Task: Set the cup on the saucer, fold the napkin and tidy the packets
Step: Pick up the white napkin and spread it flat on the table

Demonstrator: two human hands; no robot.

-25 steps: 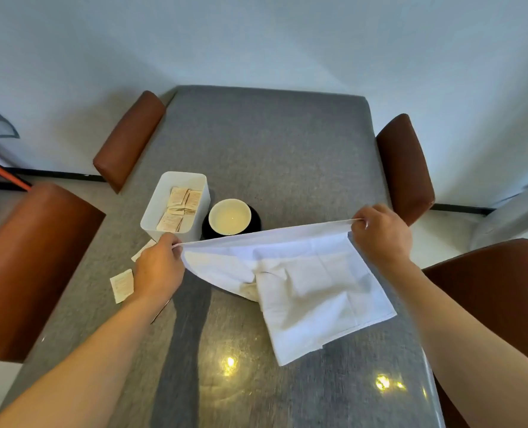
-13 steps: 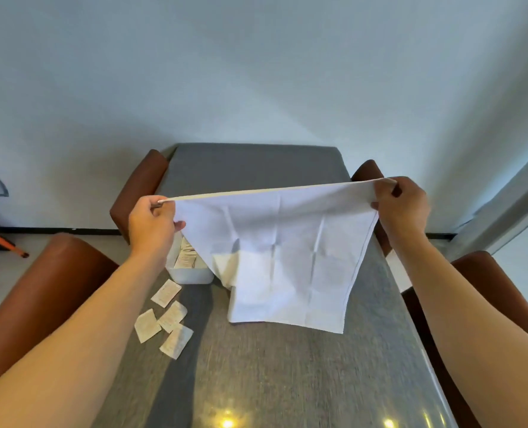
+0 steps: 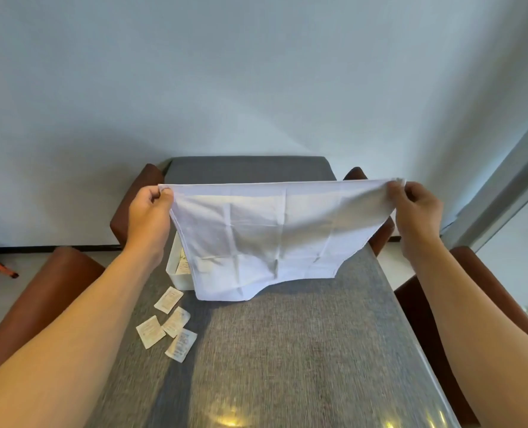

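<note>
A white cloth napkin hangs spread out in the air over the grey table. My left hand pinches its upper left corner and my right hand pinches its upper right corner. Its lower edge hangs just above the tabletop. Several loose paper packets lie on the table near my left forearm. A white box with packets inside peeks out behind the napkin's left side. The cup and saucer are hidden behind the napkin.
Brown padded chairs stand on both sides of the table: one near left, one far left, one near right. A pale wall rises behind the table's far end.
Both hands have lifted the napkin off the table and stretched it flat. The fold in its lower left has dropped open. The camera has tilted up, and the cup is now covered from view.
</note>
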